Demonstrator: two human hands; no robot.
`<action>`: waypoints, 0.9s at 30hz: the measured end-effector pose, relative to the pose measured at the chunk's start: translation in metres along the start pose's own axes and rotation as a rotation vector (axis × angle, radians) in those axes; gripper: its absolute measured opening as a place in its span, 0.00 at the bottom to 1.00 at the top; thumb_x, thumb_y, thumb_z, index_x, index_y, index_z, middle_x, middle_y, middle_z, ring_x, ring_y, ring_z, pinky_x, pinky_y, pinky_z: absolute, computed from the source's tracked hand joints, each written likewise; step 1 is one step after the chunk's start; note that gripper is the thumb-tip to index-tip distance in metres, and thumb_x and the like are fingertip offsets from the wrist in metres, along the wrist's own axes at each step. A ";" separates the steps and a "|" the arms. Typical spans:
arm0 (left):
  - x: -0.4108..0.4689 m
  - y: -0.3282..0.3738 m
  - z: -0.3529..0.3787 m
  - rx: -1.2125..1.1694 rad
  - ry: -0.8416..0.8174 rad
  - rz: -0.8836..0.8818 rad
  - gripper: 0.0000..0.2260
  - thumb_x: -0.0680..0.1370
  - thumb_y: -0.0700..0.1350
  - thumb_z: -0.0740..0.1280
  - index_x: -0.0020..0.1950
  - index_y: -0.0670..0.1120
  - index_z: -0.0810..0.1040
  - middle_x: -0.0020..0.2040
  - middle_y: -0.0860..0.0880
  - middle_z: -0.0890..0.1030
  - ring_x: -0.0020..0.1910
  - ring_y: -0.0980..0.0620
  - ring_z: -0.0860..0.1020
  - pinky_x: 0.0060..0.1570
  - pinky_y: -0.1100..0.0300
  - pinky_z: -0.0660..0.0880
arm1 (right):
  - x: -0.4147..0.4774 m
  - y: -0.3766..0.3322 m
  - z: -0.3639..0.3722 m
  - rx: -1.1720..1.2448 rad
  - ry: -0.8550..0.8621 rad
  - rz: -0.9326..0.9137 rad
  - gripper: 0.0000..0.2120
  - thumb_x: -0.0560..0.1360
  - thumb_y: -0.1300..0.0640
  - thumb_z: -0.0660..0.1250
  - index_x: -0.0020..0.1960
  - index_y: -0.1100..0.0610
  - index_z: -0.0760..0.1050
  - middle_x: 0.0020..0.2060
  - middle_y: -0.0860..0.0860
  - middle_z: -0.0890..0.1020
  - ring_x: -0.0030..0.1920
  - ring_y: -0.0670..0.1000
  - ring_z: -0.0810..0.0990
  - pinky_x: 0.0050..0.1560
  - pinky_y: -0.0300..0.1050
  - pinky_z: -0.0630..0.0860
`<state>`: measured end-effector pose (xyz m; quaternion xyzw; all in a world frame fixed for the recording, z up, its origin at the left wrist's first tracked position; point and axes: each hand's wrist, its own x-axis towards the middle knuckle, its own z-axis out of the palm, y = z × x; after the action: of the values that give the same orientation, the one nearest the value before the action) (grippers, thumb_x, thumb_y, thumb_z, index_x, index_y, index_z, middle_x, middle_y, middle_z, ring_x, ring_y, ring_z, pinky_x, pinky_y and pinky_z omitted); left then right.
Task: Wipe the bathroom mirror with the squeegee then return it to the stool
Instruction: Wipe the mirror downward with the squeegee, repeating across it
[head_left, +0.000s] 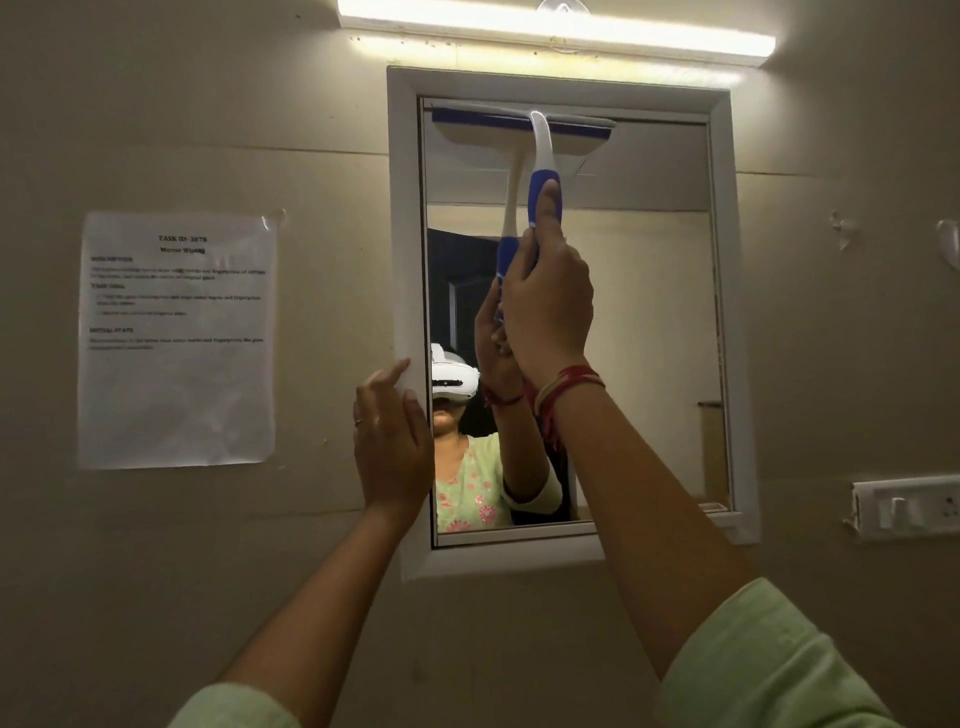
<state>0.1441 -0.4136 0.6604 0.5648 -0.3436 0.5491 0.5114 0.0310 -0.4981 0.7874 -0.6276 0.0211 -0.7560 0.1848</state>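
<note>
squeegee (543, 148) is on the mirror (649, 322), high up. its blade (488, 115) lies level along the top edge of the glass, from the left corner to a little past the middle. the white neck curves down from the blade into a blue handle (536, 188) that hangs roughly upright in front of the glass. right hand (550, 306) is raised and wrapped round the handle, fingers curled tight about it, thumb laid upward along the blue part. red and yellow threads (566, 387) circle that wrist, and a pale green sleeve (769, 670) covers the forearm lower down. left hand (392, 447) is up at the left side of the white frame (730, 312), holding nothing, fingers loose and mostly straight, forefinger lifted toward the frame; whether it touches, cannot tell. a ring (358, 422) shows on one finger. the glass reflects the squeegee and the gripping hand. a printed sheet (176, 340) is on the wall to the left, a lit tube light (556, 31) is above the mirror, and a switch plate (906, 506) is to the right.
</note>
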 end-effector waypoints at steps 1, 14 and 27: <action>0.000 0.000 0.000 -0.002 -0.001 -0.007 0.17 0.81 0.47 0.51 0.64 0.42 0.70 0.57 0.40 0.74 0.53 0.44 0.74 0.48 0.44 0.76 | -0.003 -0.001 0.001 -0.006 -0.006 0.002 0.24 0.80 0.56 0.57 0.74 0.56 0.55 0.51 0.56 0.81 0.46 0.51 0.81 0.50 0.44 0.79; -0.001 0.002 -0.001 0.013 0.002 -0.006 0.17 0.81 0.47 0.51 0.64 0.41 0.70 0.57 0.40 0.74 0.53 0.44 0.74 0.50 0.51 0.74 | -0.011 -0.002 -0.004 -0.045 -0.037 -0.037 0.24 0.80 0.57 0.57 0.74 0.56 0.55 0.51 0.57 0.80 0.47 0.51 0.80 0.50 0.44 0.77; 0.000 0.002 0.000 0.029 0.002 -0.011 0.16 0.81 0.45 0.52 0.64 0.40 0.70 0.57 0.39 0.74 0.53 0.45 0.74 0.51 0.58 0.69 | -0.035 0.015 -0.011 -0.085 -0.085 -0.078 0.25 0.80 0.55 0.56 0.74 0.54 0.53 0.48 0.58 0.80 0.42 0.51 0.80 0.47 0.45 0.79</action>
<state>0.1419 -0.4137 0.6607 0.5737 -0.3319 0.5515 0.5066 0.0292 -0.5037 0.7481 -0.6668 0.0209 -0.7336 0.1294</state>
